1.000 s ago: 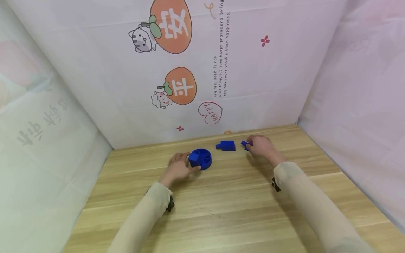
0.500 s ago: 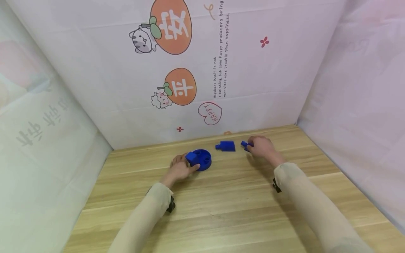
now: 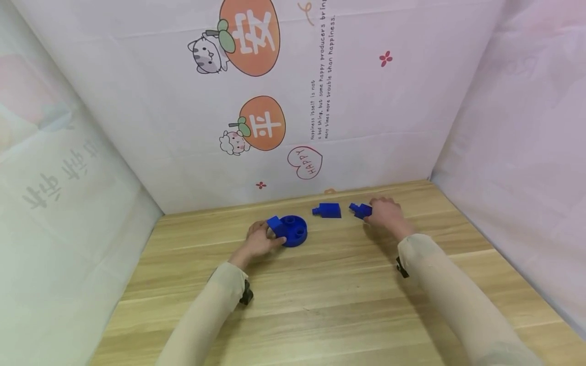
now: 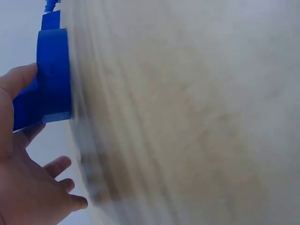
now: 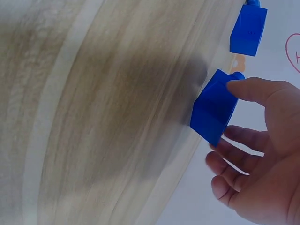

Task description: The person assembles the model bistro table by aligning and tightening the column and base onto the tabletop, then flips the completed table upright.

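Observation:
My left hand (image 3: 258, 240) grips a round blue base (image 3: 299, 222) at its left side, thumb on the near rim. A blue block (image 3: 275, 222) rises from that side of the base, beside the hand. Two round sockets show in the base. In the left wrist view the thumb lies against the base (image 4: 54, 75), and the other fingers extend below it. My right hand (image 3: 386, 213) holds the end of a blue block with a narrow peg (image 3: 363, 211); the thumb crosses the block (image 5: 213, 110) near its peg in the right wrist view.
Another blue pegged block (image 3: 329, 210) lies between the hands, its peg pointing left. Everything stands on a wood-grain table (image 3: 302, 305). Behind it rises a white printed cloth wall (image 3: 357, 122), with further cloth walls at left and right.
The round base has turned clockwise under my left hand, bringing its block further left and back. My right hand has shifted slightly right along the pegged block, so more of it shows.

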